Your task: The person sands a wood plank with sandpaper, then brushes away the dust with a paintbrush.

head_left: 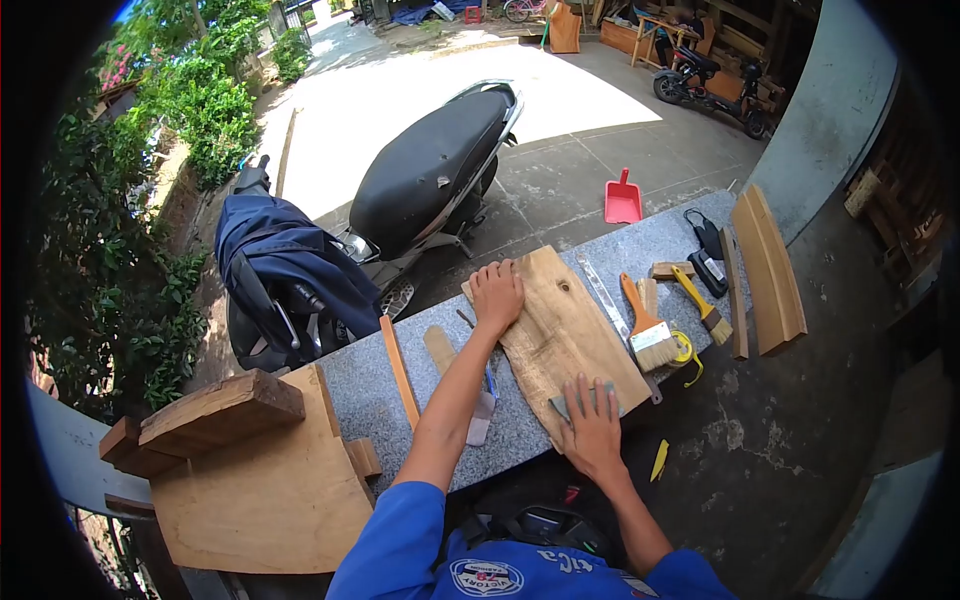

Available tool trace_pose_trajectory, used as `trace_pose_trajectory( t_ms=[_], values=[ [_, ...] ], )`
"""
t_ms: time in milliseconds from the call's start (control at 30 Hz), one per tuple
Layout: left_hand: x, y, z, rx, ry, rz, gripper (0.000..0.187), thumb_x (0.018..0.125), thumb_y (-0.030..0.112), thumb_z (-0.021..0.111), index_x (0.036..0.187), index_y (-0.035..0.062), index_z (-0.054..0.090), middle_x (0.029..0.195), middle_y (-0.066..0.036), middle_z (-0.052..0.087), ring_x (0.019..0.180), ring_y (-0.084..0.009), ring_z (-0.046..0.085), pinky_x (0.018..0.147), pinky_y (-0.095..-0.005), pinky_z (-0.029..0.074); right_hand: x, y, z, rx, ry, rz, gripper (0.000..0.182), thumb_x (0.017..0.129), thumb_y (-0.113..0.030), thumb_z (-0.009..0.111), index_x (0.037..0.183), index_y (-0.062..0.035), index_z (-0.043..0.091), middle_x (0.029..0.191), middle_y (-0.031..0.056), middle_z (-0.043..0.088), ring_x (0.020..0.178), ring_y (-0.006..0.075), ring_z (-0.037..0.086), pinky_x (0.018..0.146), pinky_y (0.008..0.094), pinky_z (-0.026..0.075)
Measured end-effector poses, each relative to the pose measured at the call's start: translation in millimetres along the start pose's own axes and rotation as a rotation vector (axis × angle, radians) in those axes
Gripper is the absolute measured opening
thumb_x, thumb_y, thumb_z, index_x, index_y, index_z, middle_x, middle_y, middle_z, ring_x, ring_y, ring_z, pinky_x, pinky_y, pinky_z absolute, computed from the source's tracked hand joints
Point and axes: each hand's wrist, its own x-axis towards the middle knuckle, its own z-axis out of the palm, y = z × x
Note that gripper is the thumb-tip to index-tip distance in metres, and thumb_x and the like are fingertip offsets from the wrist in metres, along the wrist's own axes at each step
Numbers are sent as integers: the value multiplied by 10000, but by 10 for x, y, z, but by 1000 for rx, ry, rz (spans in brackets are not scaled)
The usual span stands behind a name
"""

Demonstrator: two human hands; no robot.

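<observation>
A knotted wooden board [550, 330] lies flat on the speckled stone bench. My left hand [496, 296] is at the board's far left corner, its fingers closed over the edge. Near the board's front end, my right hand [592, 430] presses a grey-green sheet that looks like sandpaper [562, 404] against the wood, partly hidden under the fingers. Beside the board's right edge lie a metal ruler [603, 292], a wide paintbrush [648, 325] and a yellow tape measure [684, 348]. Left of the board are a narrow wood strip [399, 372] and a pale scraper-like tool [481, 418].
A yellow-handled brush [703, 305] and black pouch-like items [708, 272] lie on the bench's right part. Curved wood pieces [768, 270] stand at its right end. A plywood sheet [260, 490] bears a thick block [222, 420] at left. Beyond are a motorbike [430, 175] and red dustpan [623, 203].
</observation>
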Motion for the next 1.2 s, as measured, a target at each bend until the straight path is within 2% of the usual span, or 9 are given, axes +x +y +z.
trace_pose_trajectory(
  t_ms=[67,433,567,700,800,933,1067,1167,1200],
  values=[
    [39,-18,-14,4,-3,7,331,807,250,510,1089,78,537,1042,-105,542,1020,-258,467,926,-402,296,-205,-75,-38,132,-138,-243,519,834,-271,503,1321,-123,401,1376,121,362,1272,325,311,1058,463,185],
    [14,-20,-14,35,20,26,315,837,263,476,1103,104,530,1049,-90,549,1024,-249,477,913,-406,308,-273,203,50,91,96,189,515,815,-237,505,1315,-141,425,1397,110,340,1282,332,299,1067,459,166],
    [37,12,-26,3,-18,13,329,823,250,488,1099,75,530,1057,-102,537,1037,-262,458,943,-405,284,-406,72,60,165,-54,-116,503,823,-214,480,1316,-130,426,1402,120,330,1293,345,271,1075,466,141],
    [41,-17,-38,18,-19,12,330,820,250,489,1096,74,530,1059,-103,537,1040,-262,459,941,-408,287,-278,277,86,100,153,191,515,812,-235,505,1315,-155,430,1395,89,351,1284,313,303,1072,457,167],
    [10,2,-24,5,-31,4,331,819,252,491,1094,73,531,1060,-105,537,1040,-262,459,940,-409,288,-461,69,7,245,-142,-217,498,828,-205,473,1318,-132,424,1401,121,334,1287,341,285,1075,462,146],
    [19,-22,-15,3,6,26,332,817,253,488,1092,71,533,1063,-106,537,1038,-261,460,936,-410,290,-302,278,108,232,154,156,530,801,-178,503,1317,-102,413,1398,139,331,1296,377,247,1078,475,124],
    [42,4,-36,16,-39,20,341,816,253,487,1098,68,531,1070,-108,537,1037,-261,461,931,-411,291,-537,144,102,293,-162,-224,548,786,-198,508,1319,-111,414,1403,130,323,1293,373,254,1072,477,136],
    [7,-43,-14,21,-15,33,346,816,255,486,1103,65,527,1071,-108,539,1032,-263,464,928,-412,292,-374,293,240,201,193,130,563,774,-241,534,1315,-128,426,1383,108,364,1279,339,305,1069,479,164],
    [13,-43,-1,22,1,36,347,816,254,487,1105,65,526,1071,-108,539,1030,-264,465,927,-413,292,-408,233,219,231,85,2,548,785,-236,520,1313,-120,427,1385,116,359,1280,345,299,1070,479,158]
  ],
)
